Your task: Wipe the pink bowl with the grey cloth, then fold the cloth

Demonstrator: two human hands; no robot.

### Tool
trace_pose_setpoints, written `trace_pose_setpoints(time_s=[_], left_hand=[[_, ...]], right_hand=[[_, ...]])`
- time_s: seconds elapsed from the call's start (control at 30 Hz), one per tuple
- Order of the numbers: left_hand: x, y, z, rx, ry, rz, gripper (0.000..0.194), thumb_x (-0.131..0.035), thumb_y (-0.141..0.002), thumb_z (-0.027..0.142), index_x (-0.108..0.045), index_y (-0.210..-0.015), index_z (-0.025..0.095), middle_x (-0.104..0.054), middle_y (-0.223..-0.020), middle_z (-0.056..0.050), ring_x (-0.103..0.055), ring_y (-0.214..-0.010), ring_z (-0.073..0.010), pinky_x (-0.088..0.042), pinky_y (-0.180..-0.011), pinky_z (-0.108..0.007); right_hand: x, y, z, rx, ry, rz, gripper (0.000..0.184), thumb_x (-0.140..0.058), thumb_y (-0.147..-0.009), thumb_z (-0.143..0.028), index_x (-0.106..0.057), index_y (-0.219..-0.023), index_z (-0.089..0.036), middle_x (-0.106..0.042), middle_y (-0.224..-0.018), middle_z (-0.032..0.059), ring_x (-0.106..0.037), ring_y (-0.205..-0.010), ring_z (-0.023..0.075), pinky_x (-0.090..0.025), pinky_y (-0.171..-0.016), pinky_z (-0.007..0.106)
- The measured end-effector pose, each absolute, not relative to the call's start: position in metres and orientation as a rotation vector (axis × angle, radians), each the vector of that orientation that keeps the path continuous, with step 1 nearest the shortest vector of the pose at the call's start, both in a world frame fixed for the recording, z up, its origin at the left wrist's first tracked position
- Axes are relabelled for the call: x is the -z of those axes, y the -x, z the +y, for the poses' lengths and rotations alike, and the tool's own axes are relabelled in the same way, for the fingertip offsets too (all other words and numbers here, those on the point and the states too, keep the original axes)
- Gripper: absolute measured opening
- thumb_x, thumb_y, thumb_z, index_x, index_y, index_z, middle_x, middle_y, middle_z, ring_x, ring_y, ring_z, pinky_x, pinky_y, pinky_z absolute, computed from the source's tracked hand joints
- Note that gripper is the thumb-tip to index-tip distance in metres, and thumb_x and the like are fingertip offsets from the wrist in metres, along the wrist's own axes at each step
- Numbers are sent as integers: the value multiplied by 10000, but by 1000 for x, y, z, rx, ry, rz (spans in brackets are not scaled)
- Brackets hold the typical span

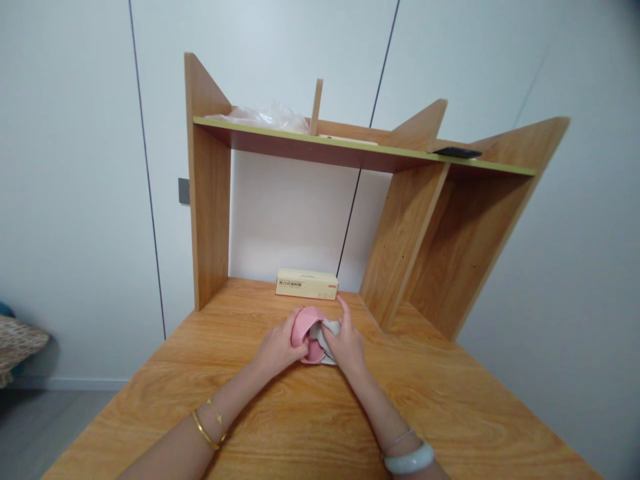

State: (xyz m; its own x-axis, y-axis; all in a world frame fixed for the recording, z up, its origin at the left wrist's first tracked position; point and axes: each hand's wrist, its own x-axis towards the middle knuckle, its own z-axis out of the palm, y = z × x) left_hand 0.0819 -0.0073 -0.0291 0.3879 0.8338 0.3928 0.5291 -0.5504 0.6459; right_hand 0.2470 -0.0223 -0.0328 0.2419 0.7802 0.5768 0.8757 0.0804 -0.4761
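Observation:
Close in front of me, above the wooden desk, my left hand (286, 343) grips the left side of a pink hollow thing (307, 323), rounded like a small bowl or case; its exact kind is unclear. Its opening faces right, toward my other hand. My right hand (347, 341) is closed on a crumpled whitish-grey cloth (331, 331) at that opening, with the index finger stretched out away from it. Part of the cloth and the pink thing's lower edge are hidden by my fingers. Both hands are near the middle of the desk.
Behind my hands lies a long cream box (306, 285) with dark lettering. A wooden shelf unit (210, 213) rises from the desk (280, 427), with a clear plastic bag (273, 119) and a flat black object (457, 153) on top. Patterned fabric (23, 343) shows far left.

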Motion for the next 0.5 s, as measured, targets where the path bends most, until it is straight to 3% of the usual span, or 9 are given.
trace_pose_setpoints(time_s=[0.27, 0.37, 0.5], left_hand=[[43, -81, 7, -1120, -1982, 1098, 614, -540, -695, 228, -346, -1276, 189, -605, -1068, -76, -576, -944, -222, -424, -822, -318], [52, -82, 19, -1291, -1681, 1077, 521, -565, -683, 217, -439, -1185, 159, -596, -1071, -88, -558, -978, -217, -394, -880, -330], [61, -81, 35, -1436, -1393, 1108, 394, -555, -701, 204, -486, -1085, 149, -592, -1026, -93, -562, -952, -202, -398, -870, -321]], right_hand=[[40, -252, -13, -116, 1639, -1422, 649, -521, -738, -434, -309, -1304, -196, -559, -592, -22, -565, -575, 198, -375, -528, 258], [48, -253, -7, -292, 1510, -1372, 618, -530, -720, -444, -364, -1248, -169, -627, -771, 36, -590, -675, 199, -425, -603, 281], [55, -251, -3, -351, 1430, -1373, 566, -522, -719, -450, -411, -1189, -156, -607, -1006, 106, -584, -867, 220, -435, -725, 311]])
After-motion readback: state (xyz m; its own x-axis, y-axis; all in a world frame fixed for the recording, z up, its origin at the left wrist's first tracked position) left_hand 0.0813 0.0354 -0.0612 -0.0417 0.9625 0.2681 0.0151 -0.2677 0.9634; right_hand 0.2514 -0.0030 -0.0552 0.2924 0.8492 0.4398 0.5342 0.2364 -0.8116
